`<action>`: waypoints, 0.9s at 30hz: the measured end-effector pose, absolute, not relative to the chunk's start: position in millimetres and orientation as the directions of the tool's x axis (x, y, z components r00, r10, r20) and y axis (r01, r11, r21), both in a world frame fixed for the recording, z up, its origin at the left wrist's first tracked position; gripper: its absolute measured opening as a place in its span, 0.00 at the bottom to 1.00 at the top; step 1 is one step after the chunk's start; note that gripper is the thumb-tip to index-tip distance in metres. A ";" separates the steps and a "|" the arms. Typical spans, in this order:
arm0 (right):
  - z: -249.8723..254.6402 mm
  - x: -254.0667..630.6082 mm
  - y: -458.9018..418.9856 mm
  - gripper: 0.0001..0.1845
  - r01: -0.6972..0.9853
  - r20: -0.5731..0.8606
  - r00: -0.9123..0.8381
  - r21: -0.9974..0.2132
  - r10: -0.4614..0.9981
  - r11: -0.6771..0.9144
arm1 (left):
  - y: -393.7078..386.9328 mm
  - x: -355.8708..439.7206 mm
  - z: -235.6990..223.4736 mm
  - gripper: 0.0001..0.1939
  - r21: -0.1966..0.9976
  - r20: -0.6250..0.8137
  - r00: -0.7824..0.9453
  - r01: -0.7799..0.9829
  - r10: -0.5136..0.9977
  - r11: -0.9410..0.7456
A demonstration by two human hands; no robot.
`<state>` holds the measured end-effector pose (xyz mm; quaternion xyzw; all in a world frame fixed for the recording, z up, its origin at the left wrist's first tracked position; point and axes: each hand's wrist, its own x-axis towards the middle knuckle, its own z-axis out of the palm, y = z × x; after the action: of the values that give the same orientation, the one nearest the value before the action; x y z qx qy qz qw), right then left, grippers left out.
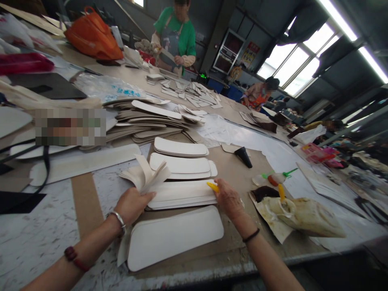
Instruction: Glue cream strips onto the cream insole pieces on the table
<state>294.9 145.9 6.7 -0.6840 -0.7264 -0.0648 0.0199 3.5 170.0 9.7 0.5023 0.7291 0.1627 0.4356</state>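
My left hand [132, 206] is closed on the left end of several thin cream strips [157, 176], whose loose ends fan upward. They lie over a stack of long white rounded panels [184, 194]. At the right end of that stack, my right hand [228, 199] is closed around a small yellow tool [213, 186]; its tip rests over the top panel, and the rest is hidden in my fingers. Closer to me lies another stack of white panels [176, 238]. Two more panel stacks [181, 147] sit just beyond my hands.
A large pile of panels [145, 121] stands at the back left. To the right are a stained plastic container [309, 214], a bottle with a green nozzle [277, 178] and a black cone [243, 157]. Across the table, a person in green [177, 36] holds a flat piece.
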 end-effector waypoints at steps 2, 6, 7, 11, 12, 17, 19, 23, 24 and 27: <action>13.9 298.0 145.1 0.15 0.996 0.129 -0.040 0.081 0.991 0.030 | 169.5 3.0 10.2 0.27 0.666 -0.469 -0.094 0.616 0.878 0.422; 33.1 297.1 139.5 0.12 0.992 0.150 -0.006 0.124 0.989 -0.013 | 169.5 1.7 9.2 0.26 0.648 -0.462 -0.073 0.653 0.884 0.392; 36.7 292.5 136.6 0.12 0.991 0.152 -0.006 0.135 0.988 -0.014 | 169.9 1.5 8.5 0.26 0.646 -0.460 -0.067 0.658 0.885 0.386; 35.7 252.7 120.1 0.19 0.976 0.118 -0.191 0.123 0.974 0.177 | 172.1 1.3 6.6 0.28 0.640 -0.452 -0.049 0.678 0.891 0.362; 32.1 240.2 116.1 0.21 0.954 0.105 -0.294 0.098 0.950 0.284 | 172.4 1.3 6.6 0.28 0.636 -0.449 -0.049 0.684 0.892 0.358; 16.4 207.0 108.7 0.26 0.830 0.013 -0.557 0.007 0.830 0.557 | 170.8 1.4 7.8 0.29 0.654 -0.429 -0.052 0.671 0.902 0.349; 16.1 215.1 110.8 0.26 0.835 -0.042 -0.550 0.009 0.834 0.550 | 169.9 1.4 7.5 0.29 0.663 -0.427 -0.056 0.660 0.903 0.354; 18.9 251.4 115.9 0.26 0.904 -0.095 -0.422 0.033 0.902 0.427 | 170.0 1.3 5.4 0.29 0.673 -0.429 -0.070 0.641 0.901 0.370; 19.1 260.7 116.5 0.26 0.923 -0.100 -0.377 0.046 0.921 0.382 | 170.3 1.4 4.9 0.29 0.677 -0.428 -0.074 0.634 0.901 0.374; 19.0 281.2 116.5 0.26 0.961 -0.097 -0.252 0.089 0.963 0.260 | 170.8 1.8 4.7 0.29 0.689 -0.426 -0.084 0.616 0.901 0.383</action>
<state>281.2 116.5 19.0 -0.6081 -0.7911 -0.0057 -0.0655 1.8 170.8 4.7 0.5291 0.7166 0.1690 0.4219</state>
